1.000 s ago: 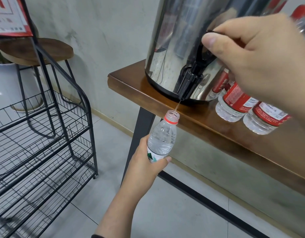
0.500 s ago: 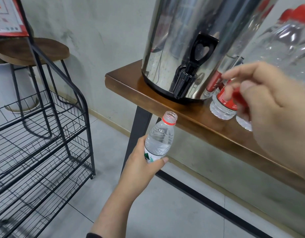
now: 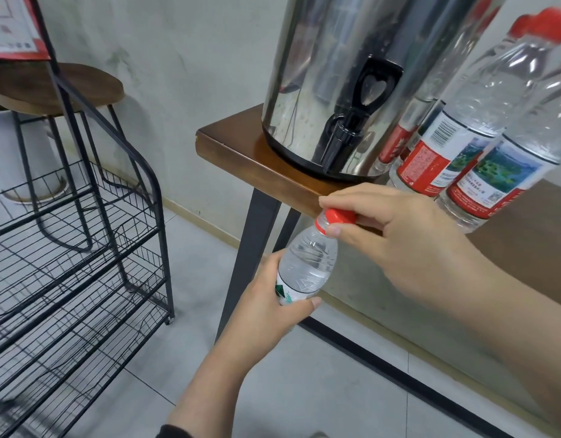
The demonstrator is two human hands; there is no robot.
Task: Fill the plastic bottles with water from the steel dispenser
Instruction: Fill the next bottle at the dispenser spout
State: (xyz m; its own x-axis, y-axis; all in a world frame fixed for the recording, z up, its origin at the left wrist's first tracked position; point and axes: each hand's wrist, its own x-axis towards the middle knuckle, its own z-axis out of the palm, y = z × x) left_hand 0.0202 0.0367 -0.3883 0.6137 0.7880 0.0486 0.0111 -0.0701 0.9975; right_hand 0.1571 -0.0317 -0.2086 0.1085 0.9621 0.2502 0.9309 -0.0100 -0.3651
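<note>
wooden table (image 3: 282, 181) under steel dispenser (image 3: 351, 74), left hand (image 3: 272, 308) gripping bottle (image 3: 307, 263) — right hand (image 3: 405, 245) pinching red cap (image 3: 339, 216)

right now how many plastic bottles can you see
4: one held in the left hand below the table edge, three standing on the table right of the steel dispenser, at and. More may be hidden.

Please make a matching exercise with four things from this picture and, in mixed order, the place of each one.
1. bottle cap
2. small bottle
3. steel dispenser
4. stool

A. on the wooden table
B. behind the wire rack
C. between the right hand's fingers
D. in the left hand

Pairs: 1-C, 2-D, 3-A, 4-B
</note>
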